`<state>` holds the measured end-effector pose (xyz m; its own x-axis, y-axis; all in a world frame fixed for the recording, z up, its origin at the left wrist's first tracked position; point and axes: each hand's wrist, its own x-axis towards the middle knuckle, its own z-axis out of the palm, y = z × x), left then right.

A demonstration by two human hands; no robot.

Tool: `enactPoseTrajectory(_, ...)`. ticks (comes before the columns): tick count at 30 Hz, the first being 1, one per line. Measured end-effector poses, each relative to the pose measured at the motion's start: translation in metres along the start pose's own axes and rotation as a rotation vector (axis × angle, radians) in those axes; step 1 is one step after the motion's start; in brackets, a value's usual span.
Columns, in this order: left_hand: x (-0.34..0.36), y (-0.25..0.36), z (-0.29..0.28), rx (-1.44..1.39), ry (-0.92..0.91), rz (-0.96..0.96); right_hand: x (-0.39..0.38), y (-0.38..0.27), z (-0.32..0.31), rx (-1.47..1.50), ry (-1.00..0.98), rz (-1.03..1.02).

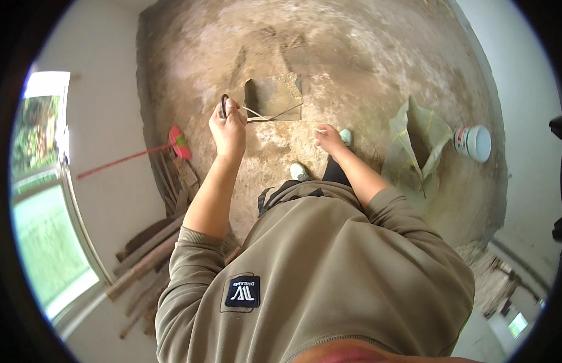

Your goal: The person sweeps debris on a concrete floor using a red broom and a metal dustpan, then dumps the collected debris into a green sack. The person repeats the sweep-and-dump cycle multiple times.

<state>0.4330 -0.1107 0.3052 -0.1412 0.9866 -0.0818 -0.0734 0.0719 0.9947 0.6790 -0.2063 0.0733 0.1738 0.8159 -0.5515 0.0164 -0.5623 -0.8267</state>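
Observation:
My left hand (230, 126) is closed round a dark looped handle (223, 106) just to the left of a grey pan-like scoop (260, 97) with pale bars across its near part. The scoop has some debris at its right; whether it rests on the floor is unclear. My right hand (328, 140) is lower and to the right of the scoop, fingers curled, with a small pale bit at the fingertips that I cannot make out. My shoes (299, 171) show below, on the stained floor.
On the right stand an open, pale green woven sack (408, 151) and a white bucket (471, 144). To the left are stacked wooden boards (148, 254), a red broom (179, 142) and a window (51, 242) in the white wall (105, 103) beside the concrete floor (353, 48).

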Motion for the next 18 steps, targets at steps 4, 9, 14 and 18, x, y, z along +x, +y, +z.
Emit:
enactPoseTrajectory(4,0.018,-0.015,-0.077,0.307,0.187,0.004,-0.013,-0.086,0.115,0.049,-0.431,-0.052)
enactPoseTrajectory(9,0.054,-0.043,-0.099,0.346,0.227,0.053,-0.001,-0.176,0.215,0.537,-0.721,0.321)
enactPoseTrajectory(14,0.107,-0.076,-0.121,0.433,-0.096,-0.079,0.08,-0.189,0.297,0.819,-0.785,0.399)
enactPoseTrajectory(18,0.173,-0.096,-0.164,0.806,-0.418,0.106,0.163,-0.162,0.339,0.635,-0.653,0.481)
